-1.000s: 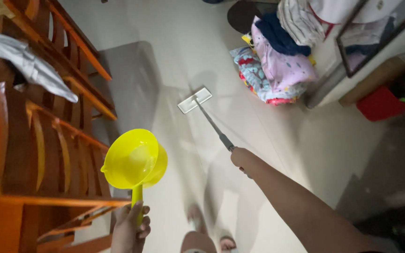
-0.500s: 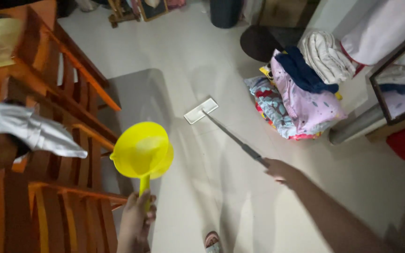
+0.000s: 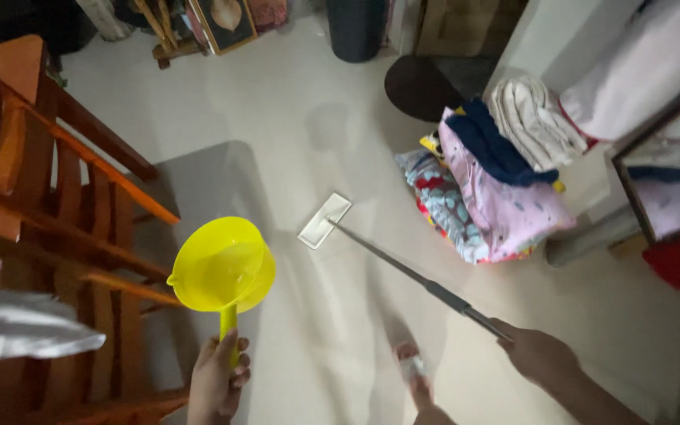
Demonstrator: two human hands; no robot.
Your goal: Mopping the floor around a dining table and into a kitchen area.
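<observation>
My left hand [image 3: 218, 382] grips the handle of a bright yellow plastic scoop [image 3: 222, 267], held upright over the pale tiled floor beside the wooden chairs. My right hand [image 3: 537, 352] holds the grey pole of a flat mop [image 3: 415, 275]. The mop's white rectangular head [image 3: 324, 220] lies flat on the floor in the middle of the view, well ahead of both hands. My foot in a sandal [image 3: 412, 368] shows at the bottom.
Orange-brown wooden chairs [image 3: 49, 228] fill the left side, with a grey cloth [image 3: 17, 334] draped over one. A heap of coloured clothes [image 3: 489, 189] lies at the right by a white cabinet. A dark bin [image 3: 356, 27] and a framed picture [image 3: 226, 22] stand at the back.
The view has tilted up and the mop head has slid back toward me and slightly left. My right hand has drawn back down the pole. The scoop stays held up.
</observation>
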